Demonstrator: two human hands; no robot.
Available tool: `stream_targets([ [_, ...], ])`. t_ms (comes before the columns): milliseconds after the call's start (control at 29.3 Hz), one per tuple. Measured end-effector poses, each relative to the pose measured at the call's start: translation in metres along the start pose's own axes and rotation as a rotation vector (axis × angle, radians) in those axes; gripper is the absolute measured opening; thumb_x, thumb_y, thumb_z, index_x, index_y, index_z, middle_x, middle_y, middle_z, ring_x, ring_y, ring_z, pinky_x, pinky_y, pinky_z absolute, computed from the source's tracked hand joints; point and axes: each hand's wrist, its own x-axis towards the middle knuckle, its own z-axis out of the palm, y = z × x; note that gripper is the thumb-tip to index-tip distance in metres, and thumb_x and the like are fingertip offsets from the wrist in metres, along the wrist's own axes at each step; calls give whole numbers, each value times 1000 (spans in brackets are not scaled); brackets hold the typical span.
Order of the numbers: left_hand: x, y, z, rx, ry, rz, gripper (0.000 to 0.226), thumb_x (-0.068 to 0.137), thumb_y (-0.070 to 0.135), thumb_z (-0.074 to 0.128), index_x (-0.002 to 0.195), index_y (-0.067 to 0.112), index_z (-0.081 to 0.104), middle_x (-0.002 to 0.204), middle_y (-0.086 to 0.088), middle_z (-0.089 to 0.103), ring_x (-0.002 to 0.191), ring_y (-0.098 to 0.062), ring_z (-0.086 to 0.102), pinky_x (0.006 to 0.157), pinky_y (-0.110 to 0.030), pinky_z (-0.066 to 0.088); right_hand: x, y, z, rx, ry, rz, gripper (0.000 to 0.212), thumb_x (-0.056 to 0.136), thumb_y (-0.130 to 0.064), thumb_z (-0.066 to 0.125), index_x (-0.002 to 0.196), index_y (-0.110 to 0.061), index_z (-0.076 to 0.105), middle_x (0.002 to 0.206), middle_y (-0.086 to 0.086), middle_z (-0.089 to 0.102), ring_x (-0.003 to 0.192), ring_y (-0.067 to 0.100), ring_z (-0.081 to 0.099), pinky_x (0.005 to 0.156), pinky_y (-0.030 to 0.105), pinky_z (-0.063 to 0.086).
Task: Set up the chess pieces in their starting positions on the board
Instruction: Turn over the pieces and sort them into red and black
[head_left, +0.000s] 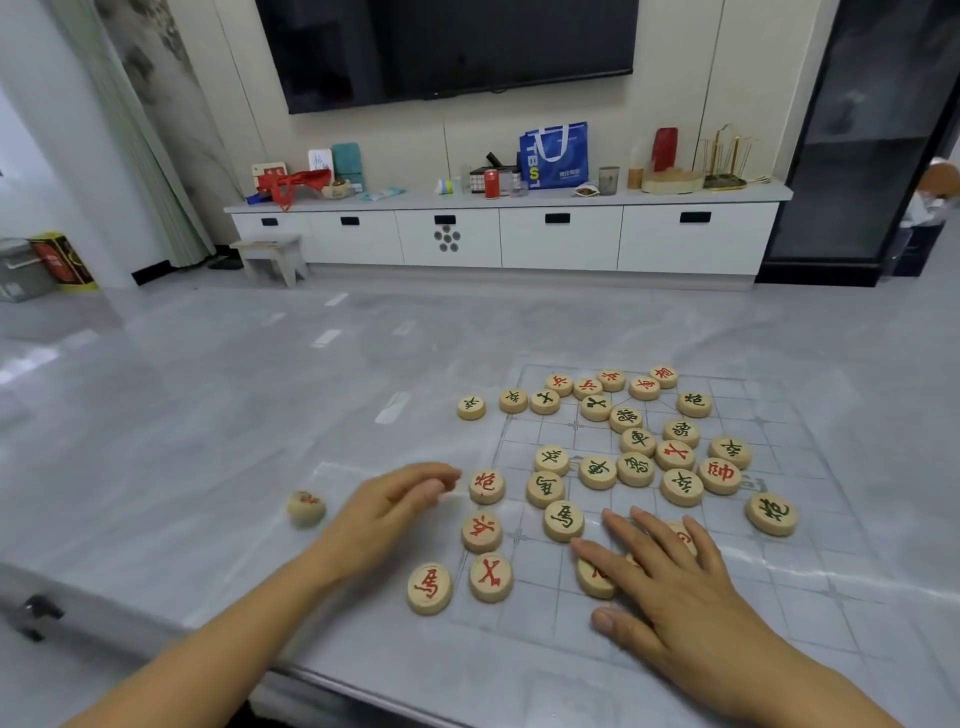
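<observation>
Glossy table (218, 405) under a thin board (545, 623): your right hand (675, 582), fingers (628, 538) flat on pieces (595, 582), and loosely curled, empty left hand (384, 506) could skid everything sideways.

Far beyond the fingers (649, 530), a cream panelled wall (675, 104) carries a large black flat television (447, 47). Under it runs a long white low cabinet (561, 239) with dark recessed handles, its top crowded with a blue shopping bag (555, 156) and a red can (491, 183). Far off to the fingers' left, a pale green curtain (156, 156) hangs near a small white stool (275, 254). Far right stands a dark glass-fronted cabinet (862, 130). The glossy grey marbled surface (208, 389) reflects light.
</observation>
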Motion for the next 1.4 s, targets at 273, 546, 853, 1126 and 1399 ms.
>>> stream_targets([
  [273, -33, -60, -77, 581, 293, -581, 56, 79, 60, 42, 124, 28, 53, 119, -13, 47, 109, -32, 52, 93, -40, 40, 0, 1, 1, 18, -1, -13, 53, 89, -66, 14, 137, -46, 25, 129, -14, 57, 123, 10, 36, 102, 38, 12],
  [546, 0, -37, -23, 860, 94, -283, 53, 88, 60, 35, 134, 35, 35, 124, 1, 42, 104, -20, 54, 74, -29, 43, -1, 1, -1, 29, 4, -8, 53, 89, -66, 15, 137, -47, 25, 129, -14, 57, 124, 10, 36, 97, 39, 22],
  [853, 33, 15, 62, 565, -98, 14, 44, 95, 47, 29, 132, 29, 45, 126, 4, 40, 108, -12, 47, 86, -23, 38, 0, 3, -6, 39, -31, 6, 53, 90, -66, 13, 138, -47, 24, 129, -14, 57, 124, 8, 35, 98, 37, 20],
  [1126, 6, 10, 32, 385, -371, 38, 80, 53, 92, 34, 124, 59, 19, 136, 35, 19, 134, 2, 13, 113, -24, 12, 0, 3, -7, 76, -48, 13, 54, 89, -66, 12, 134, -46, 34, 126, -12, 60, 123, 10, 36, 100, 37, 16],
  [1399, 5, 27, 60, 508, -409, 140, 96, 68, 73, 53, 136, 54, -13, 146, 27, -29, 132, 8, -31, 113, -29, -19, 3, 1, -11, 141, -47, 0, 49, 89, -65, 10, 119, -47, 44, 122, -12, 61, 121, 11, 38, 100, 36, 15],
])
